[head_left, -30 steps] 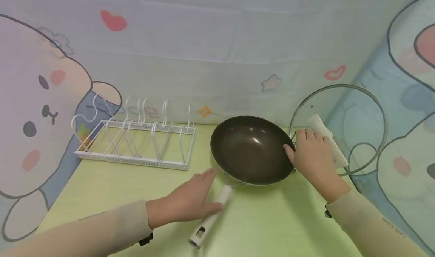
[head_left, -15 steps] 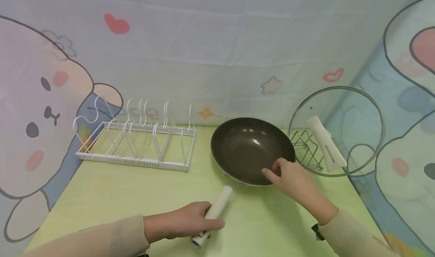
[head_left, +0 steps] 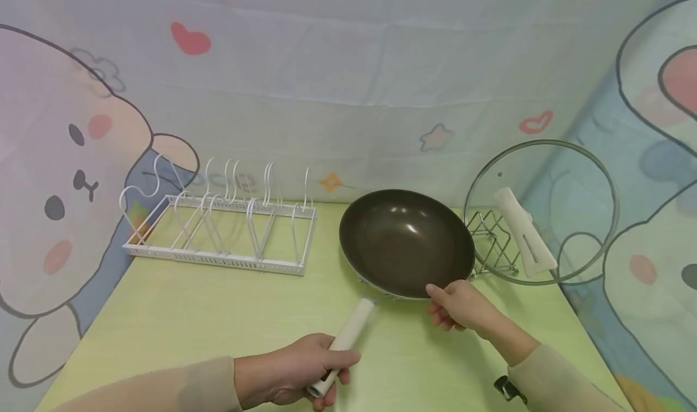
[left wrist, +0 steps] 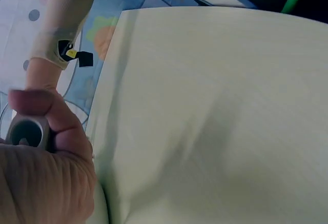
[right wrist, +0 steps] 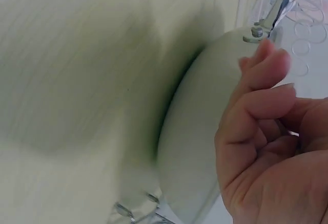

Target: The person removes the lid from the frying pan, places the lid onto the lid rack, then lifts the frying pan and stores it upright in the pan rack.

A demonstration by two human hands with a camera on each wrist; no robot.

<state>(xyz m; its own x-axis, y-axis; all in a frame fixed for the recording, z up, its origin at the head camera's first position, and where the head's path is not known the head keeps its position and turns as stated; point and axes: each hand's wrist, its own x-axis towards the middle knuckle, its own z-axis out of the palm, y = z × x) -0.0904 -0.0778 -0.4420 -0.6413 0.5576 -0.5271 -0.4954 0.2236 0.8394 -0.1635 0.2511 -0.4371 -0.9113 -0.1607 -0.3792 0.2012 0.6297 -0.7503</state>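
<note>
A wok [head_left: 403, 242] with a dark brown inside and a pale outside sits on the green table. Its cream handle [head_left: 356, 321] points toward the front left. My left hand [head_left: 296, 366] grips that handle near its end, thumb across the top; in the left wrist view the hollow handle end [left wrist: 26, 131] shows within the curled fingers. My right hand [head_left: 463, 309] pinches the wok's near right rim, thumb over the edge and fingers curled below it. The right wrist view shows those fingers [right wrist: 256, 106] against the pale outer wall [right wrist: 192, 116], the thumb mostly hidden.
A white wire rack [head_left: 218, 258] with upright loops stands at the back left. At the back right, a glass lid [head_left: 577, 188] with a cream handle [head_left: 525, 233] leans upright by a small metal wire rack [head_left: 492, 245]. Printed cloth [head_left: 348, 67] hangs behind the table.
My left hand has closed round the wok's handle. My right hand has left the lid's side, crossed over the wok and come down to its near rim. The lid stays upright.
</note>
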